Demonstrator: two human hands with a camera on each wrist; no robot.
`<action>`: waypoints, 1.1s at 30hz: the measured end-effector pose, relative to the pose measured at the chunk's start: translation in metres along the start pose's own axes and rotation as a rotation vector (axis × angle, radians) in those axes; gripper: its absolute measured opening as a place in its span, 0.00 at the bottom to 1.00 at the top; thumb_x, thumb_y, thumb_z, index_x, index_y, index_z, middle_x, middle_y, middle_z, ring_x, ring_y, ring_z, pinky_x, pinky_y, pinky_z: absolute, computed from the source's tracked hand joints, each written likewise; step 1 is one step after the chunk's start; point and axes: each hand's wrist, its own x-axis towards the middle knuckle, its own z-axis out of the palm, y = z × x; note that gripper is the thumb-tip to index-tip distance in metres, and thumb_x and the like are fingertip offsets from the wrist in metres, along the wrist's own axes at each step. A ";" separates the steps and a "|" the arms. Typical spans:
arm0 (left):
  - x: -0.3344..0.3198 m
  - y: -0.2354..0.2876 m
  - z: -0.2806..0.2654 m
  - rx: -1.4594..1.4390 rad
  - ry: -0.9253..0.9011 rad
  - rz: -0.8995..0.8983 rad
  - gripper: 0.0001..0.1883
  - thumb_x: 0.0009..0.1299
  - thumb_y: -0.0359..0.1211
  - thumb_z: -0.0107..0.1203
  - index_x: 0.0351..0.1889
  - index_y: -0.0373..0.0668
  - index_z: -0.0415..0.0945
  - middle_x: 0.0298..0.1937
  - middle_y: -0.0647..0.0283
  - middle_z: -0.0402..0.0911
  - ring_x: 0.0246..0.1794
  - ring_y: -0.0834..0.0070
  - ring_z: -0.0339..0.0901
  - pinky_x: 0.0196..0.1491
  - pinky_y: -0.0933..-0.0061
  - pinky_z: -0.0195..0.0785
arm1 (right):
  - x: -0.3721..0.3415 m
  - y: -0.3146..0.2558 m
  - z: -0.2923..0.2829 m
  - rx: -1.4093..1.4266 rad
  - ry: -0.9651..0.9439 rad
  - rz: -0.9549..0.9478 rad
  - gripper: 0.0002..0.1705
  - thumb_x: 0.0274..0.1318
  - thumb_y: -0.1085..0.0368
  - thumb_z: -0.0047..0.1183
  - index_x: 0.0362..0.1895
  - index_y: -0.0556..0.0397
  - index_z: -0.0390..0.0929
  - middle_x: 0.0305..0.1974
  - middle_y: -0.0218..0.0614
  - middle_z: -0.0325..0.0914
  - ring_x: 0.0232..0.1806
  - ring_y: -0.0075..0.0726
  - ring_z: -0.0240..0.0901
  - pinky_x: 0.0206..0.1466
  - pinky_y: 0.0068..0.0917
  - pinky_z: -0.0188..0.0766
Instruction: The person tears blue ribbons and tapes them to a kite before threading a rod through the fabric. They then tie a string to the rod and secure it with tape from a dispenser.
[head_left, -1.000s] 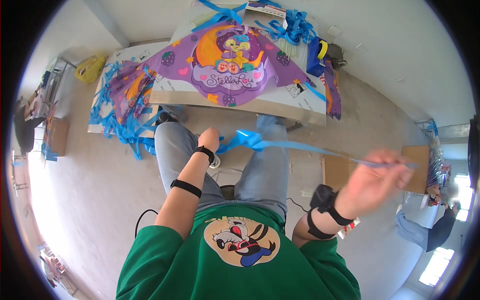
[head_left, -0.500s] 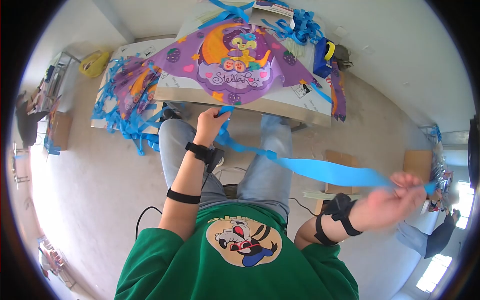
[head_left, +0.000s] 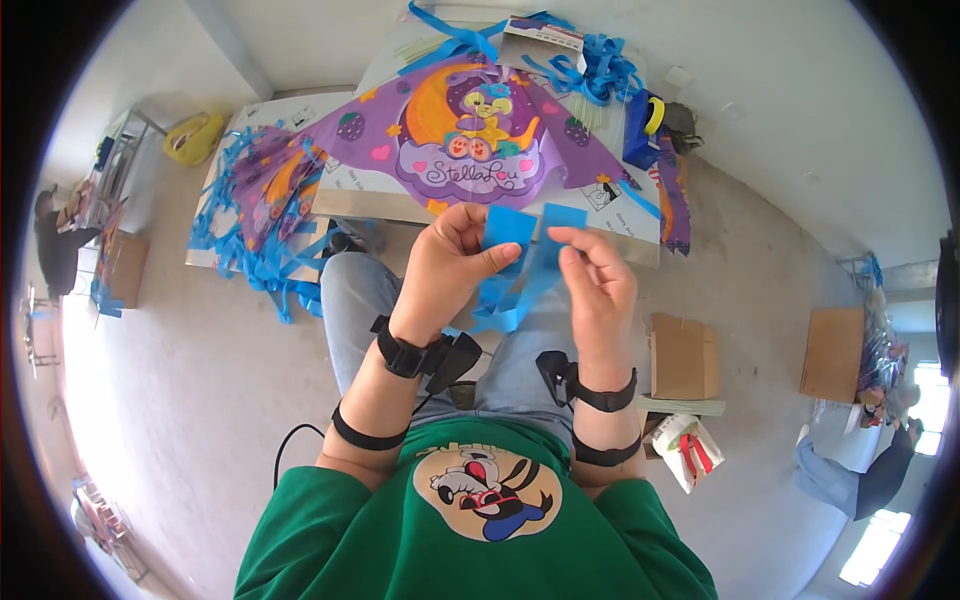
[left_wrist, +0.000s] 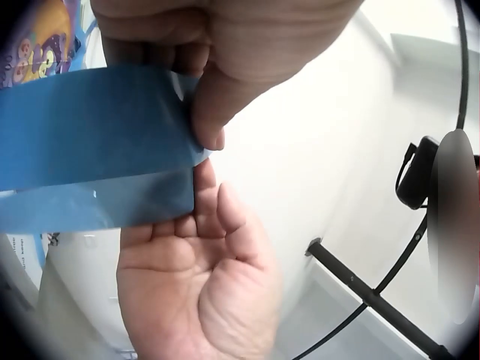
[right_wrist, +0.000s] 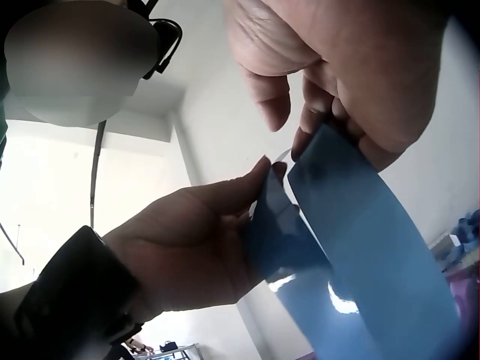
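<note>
My left hand (head_left: 445,270) pinches one end of a blue ribbon (head_left: 508,232) between thumb and fingers, in front of my lap. Right beside it, my right hand (head_left: 603,300) holds the other ribbon end (head_left: 565,217) at its fingers, its thumb standing apart from the ribbon. The two flat ends are side by side, and the rest loops down between the hands. In the left wrist view, the ribbon (left_wrist: 90,127) lies in two overlapping layers, the right hand's fingertips partly hidden behind the lower one. The right wrist view shows the ribbon (right_wrist: 375,240) slanting down.
A purple printed kite (head_left: 345,145) covers much of the table (head_left: 350,205) ahead. Blue ribbons (head_left: 235,240) hang at the left, more ribbons (head_left: 605,75) lie at the back. A blue tape dispenser (head_left: 640,130) stands at the right edge; a cardboard box (head_left: 685,355) sits on the floor.
My right hand has swung in from the far right, bringing its ribbon end beside the left hand. The stretched ribbon now hangs folded. My left hand has shifted slightly right.
</note>
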 end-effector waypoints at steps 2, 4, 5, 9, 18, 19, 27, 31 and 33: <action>-0.002 -0.001 0.006 0.019 0.003 0.010 0.13 0.61 0.22 0.61 0.42 0.37 0.70 0.31 0.70 0.78 0.31 0.90 0.72 0.33 0.86 0.67 | 0.000 0.000 0.009 0.121 -0.072 0.005 0.09 0.60 0.69 0.52 0.43 0.60 0.77 0.30 0.22 0.71 0.28 0.13 0.60 0.32 0.14 0.59; -0.003 -0.002 0.008 0.038 0.008 0.021 0.14 0.61 0.22 0.61 0.43 0.37 0.70 0.30 0.71 0.78 0.30 0.90 0.72 0.31 0.87 0.67 | 0.001 0.007 0.012 0.169 -0.065 0.006 0.09 0.57 0.69 0.56 0.40 0.60 0.77 0.31 0.23 0.72 0.27 0.14 0.60 0.31 0.15 0.59; -0.003 -0.003 0.007 0.093 0.002 0.032 0.14 0.61 0.22 0.60 0.43 0.37 0.70 0.30 0.71 0.78 0.30 0.90 0.72 0.31 0.86 0.66 | 0.002 0.007 0.010 0.071 -0.081 0.000 0.08 0.56 0.69 0.57 0.38 0.61 0.77 0.31 0.24 0.72 0.27 0.15 0.60 0.30 0.15 0.59; -0.006 0.000 0.009 0.283 -0.015 0.036 0.14 0.62 0.22 0.59 0.44 0.37 0.70 0.27 0.72 0.78 0.28 0.89 0.72 0.31 0.85 0.66 | 0.001 0.007 0.011 -0.081 -0.045 -0.095 0.07 0.53 0.69 0.59 0.31 0.61 0.76 0.29 0.28 0.72 0.26 0.18 0.61 0.29 0.17 0.58; -0.005 -0.006 0.004 0.205 -0.005 0.092 0.08 0.64 0.26 0.59 0.38 0.37 0.72 0.31 0.70 0.75 0.33 0.87 0.71 0.37 0.83 0.67 | 0.001 0.014 0.010 -0.023 0.044 -0.101 0.07 0.52 0.71 0.59 0.28 0.61 0.74 0.27 0.27 0.70 0.25 0.18 0.60 0.28 0.17 0.58; -0.005 -0.008 0.004 0.204 -0.005 0.091 0.08 0.64 0.26 0.59 0.38 0.37 0.72 0.31 0.70 0.75 0.33 0.87 0.71 0.37 0.83 0.67 | 0.001 0.014 0.010 -0.023 0.044 -0.101 0.07 0.52 0.71 0.59 0.28 0.61 0.74 0.27 0.27 0.70 0.25 0.18 0.60 0.28 0.17 0.58; -0.004 -0.014 0.001 0.300 0.039 0.114 0.05 0.62 0.24 0.60 0.31 0.36 0.73 0.27 0.71 0.73 0.28 0.87 0.67 0.31 0.83 0.64 | 0.000 0.008 0.012 0.053 0.034 -0.033 0.07 0.51 0.72 0.60 0.28 0.59 0.74 0.28 0.26 0.70 0.27 0.18 0.60 0.29 0.17 0.58; -0.004 -0.013 0.002 0.309 0.023 0.124 0.05 0.62 0.24 0.60 0.31 0.36 0.74 0.27 0.71 0.72 0.27 0.87 0.67 0.31 0.83 0.63 | 0.000 0.014 0.009 -0.053 0.003 -0.099 0.07 0.51 0.72 0.60 0.28 0.60 0.74 0.28 0.27 0.70 0.27 0.19 0.61 0.30 0.17 0.59; -0.005 -0.011 0.002 0.380 0.024 0.120 0.05 0.62 0.24 0.60 0.31 0.36 0.74 0.27 0.71 0.73 0.28 0.87 0.67 0.31 0.83 0.64 | 0.001 0.014 0.009 -0.070 0.010 -0.132 0.08 0.50 0.72 0.60 0.27 0.61 0.73 0.27 0.29 0.70 0.27 0.21 0.62 0.31 0.18 0.61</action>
